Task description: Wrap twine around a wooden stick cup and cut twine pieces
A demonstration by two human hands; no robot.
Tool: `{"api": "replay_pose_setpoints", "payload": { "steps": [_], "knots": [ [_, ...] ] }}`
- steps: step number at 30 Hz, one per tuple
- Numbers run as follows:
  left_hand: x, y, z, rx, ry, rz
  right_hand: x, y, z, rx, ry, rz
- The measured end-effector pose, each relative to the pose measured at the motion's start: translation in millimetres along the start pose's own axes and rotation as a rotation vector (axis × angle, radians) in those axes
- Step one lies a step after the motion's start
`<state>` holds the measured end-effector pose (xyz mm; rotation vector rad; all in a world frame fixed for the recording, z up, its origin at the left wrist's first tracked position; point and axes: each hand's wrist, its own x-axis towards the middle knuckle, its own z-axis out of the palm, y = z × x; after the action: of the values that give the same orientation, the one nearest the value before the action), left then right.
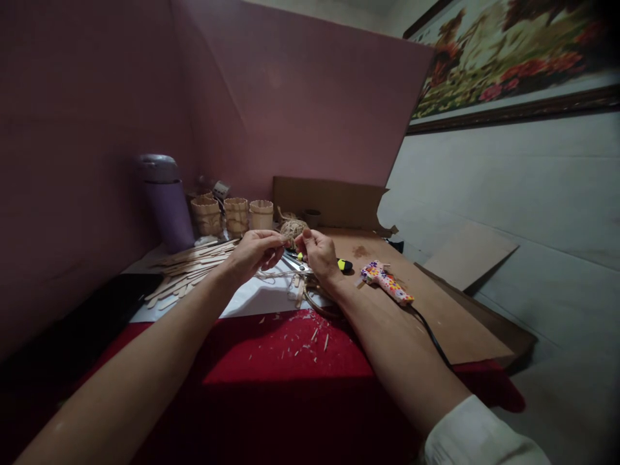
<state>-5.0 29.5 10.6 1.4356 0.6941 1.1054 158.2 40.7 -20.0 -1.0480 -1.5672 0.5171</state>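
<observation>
My left hand (pixel 256 253) and my right hand (pixel 317 254) are held close together above the table, each with fingers pinched on a strand of jute twine. A ball of jute twine (pixel 293 229) sits just behind the fingertips. More twine trails down onto the white sheet (pixel 256 297) below. Scissors (pixel 295 261) lie under the hands, and a black and yellow tool (pixel 345 265) lies beside my right hand.
A floral glue gun (pixel 386 282) with a black cord lies on the cardboard sheet (pixel 436 316). A pile of wooden sticks (pixel 194 268) lies at the left. Three small stick cups (pixel 236 216) and a purple flask (pixel 167 201) stand at the back. Wood chips litter the red cloth (pixel 290 361).
</observation>
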Motion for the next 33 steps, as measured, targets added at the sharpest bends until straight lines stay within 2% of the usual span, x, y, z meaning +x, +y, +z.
{"api": "replay_pose_setpoints", "payload": {
  "steps": [5,9,13,17,25,29,33],
  "knots": [
    [-0.4,-0.8,-0.3,0.014,-0.032,0.009,-5.4,-7.7,6.9,0.155,-0.042,-0.076],
    [-1.0,-2.2,-0.3,0.039,-0.046,0.022,-5.2,-9.1,7.1,0.128,-0.026,-0.144],
    [-0.8,-2.1,0.7,0.035,-0.005,0.043,-6.9,-11.4,5.9,0.071,0.008,-0.173],
    [-0.5,-1.4,0.9,0.044,0.021,0.047,-9.8,-16.0,4.3,0.015,0.034,-0.173],
    [-1.2,-1.0,0.6,0.134,-0.031,0.047,-10.0,-19.2,2.9,-0.05,0.036,-0.161],
    [-1.3,-0.8,0.6,0.134,-0.021,0.066,-10.8,-16.9,2.2,-0.061,0.024,-0.146],
    [0.5,-3.0,-0.3,0.092,-0.003,0.077,-8.8,-15.3,0.5,-0.087,0.098,-0.093]
  ]
}}
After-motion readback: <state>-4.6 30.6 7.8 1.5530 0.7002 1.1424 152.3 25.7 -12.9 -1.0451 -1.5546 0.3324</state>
